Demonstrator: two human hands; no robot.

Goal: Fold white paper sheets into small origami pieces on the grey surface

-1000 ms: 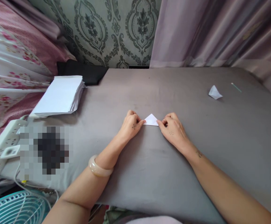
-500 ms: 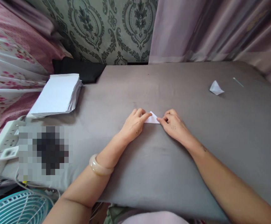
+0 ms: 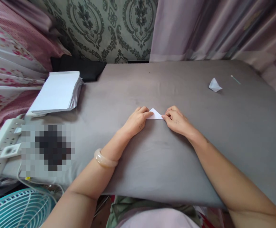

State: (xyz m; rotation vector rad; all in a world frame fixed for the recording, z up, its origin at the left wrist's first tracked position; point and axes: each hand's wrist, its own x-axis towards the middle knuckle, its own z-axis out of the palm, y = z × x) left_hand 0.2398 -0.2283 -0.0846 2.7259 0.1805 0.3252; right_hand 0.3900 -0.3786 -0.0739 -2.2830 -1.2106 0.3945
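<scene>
A small white folded paper (image 3: 155,114), triangular with its point away from me, lies on the grey cloth surface between my hands. My left hand (image 3: 139,118) covers its left corner, with the thumb on top of the paper and the fingers curled. At the right corner, my right hand (image 3: 175,119) pinches the paper between thumb and forefinger. Both outer corners are hidden by my fingers. Farther back on the right stands another folded white paper piece (image 3: 215,85), touched by neither hand.
A thick stack of white paper (image 3: 57,90) lies at the left, in front of a black folded cloth (image 3: 81,68). A cotton swab (image 3: 235,79) rests at the back right. At the left edge are a white power strip (image 3: 1,152), a blurred-out dark object (image 3: 52,147) and a turquoise fan (image 3: 19,209).
The view has shifted slightly, so most things sit a little higher in the picture. The triangle's lower edge now looks straighter, and my right thumb sits at its very corner.
</scene>
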